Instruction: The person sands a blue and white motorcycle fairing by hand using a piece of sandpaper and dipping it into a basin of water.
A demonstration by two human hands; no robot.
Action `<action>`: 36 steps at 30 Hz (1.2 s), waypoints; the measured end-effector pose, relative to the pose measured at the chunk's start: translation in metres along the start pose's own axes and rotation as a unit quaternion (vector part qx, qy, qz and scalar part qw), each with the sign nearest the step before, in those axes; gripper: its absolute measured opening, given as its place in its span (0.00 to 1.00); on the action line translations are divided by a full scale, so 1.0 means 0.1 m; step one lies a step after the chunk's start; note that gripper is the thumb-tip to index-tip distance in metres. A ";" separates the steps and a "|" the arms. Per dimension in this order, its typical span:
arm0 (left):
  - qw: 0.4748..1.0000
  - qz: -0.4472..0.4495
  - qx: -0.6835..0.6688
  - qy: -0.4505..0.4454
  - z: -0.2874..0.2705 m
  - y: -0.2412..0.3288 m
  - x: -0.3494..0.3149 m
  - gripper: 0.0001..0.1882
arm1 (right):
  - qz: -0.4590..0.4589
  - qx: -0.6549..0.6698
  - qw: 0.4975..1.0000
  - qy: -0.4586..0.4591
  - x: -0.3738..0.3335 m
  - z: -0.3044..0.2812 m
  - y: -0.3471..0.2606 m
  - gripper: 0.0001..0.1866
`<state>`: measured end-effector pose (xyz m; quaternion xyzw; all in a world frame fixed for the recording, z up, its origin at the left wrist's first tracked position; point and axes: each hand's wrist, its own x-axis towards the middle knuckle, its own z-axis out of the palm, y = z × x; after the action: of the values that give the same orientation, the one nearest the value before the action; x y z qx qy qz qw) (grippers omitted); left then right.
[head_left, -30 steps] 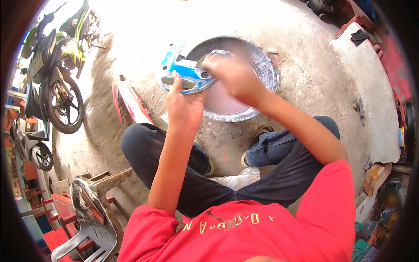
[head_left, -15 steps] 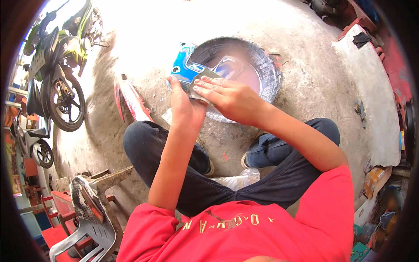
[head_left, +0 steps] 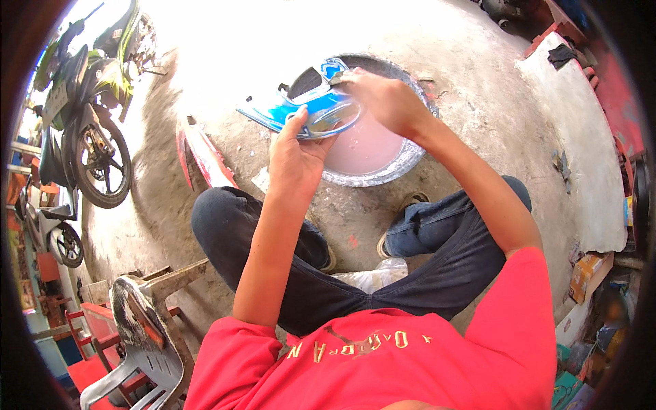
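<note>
A glossy blue and silver motorcycle body panel [head_left: 279,113] is held up over the near left part of a round basin [head_left: 414,156]. My left hand [head_left: 299,154] grips its lower edge, thumb on the face and fingers underneath. My right hand [head_left: 389,102], slightly blurred, is at the panel's upper right end. Pinched in its fingertips is a dark grey piece of sandpaper [head_left: 337,80], mostly covered by the fingers. Cloudy pinkish water [head_left: 369,147] lies in the basin, whose dark rim is streaked with white.
Red and white panel pieces [head_left: 208,156] lie on the concrete floor left of the basin. A motorcycle [head_left: 99,154] stands at the far left. Near left is a worn grey plastic chair [head_left: 147,328]. A pale slab [head_left: 581,150] runs along the right side.
The panel has turned and tilted, so its long blue point now reaches left. My right hand has moved up and right with the sandpaper, from near my left hand to the panel's upper end.
</note>
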<state>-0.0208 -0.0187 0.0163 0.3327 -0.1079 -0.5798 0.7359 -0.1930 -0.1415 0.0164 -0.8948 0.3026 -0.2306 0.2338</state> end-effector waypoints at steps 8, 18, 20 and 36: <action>1.000 -0.024 0.007 0.002 0.02 0.02 -0.06 0.18 | -0.038 -0.002 0.999 0.018 -0.12 0.04 -0.24 0.18; 1.000 0.011 -0.006 -0.026 0.15 0.01 -0.12 0.22 | 0.096 0.000 0.995 -0.020 -0.05 -0.06 -0.25 0.21; 0.999 0.019 0.045 -0.006 0.14 0.04 -0.14 0.23 | -0.132 0.037 0.987 0.079 -0.23 0.16 -0.45 0.19; 0.986 0.063 0.137 0.068 0.15 0.06 -0.15 0.21 | 0.086 0.028 0.995 -0.039 -0.11 -0.03 -0.36 0.19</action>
<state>-0.0287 -0.0094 0.0352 0.4616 -0.1562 -0.4882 0.7240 -0.1873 -0.1100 0.0357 -0.8668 0.3625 -0.1832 0.2893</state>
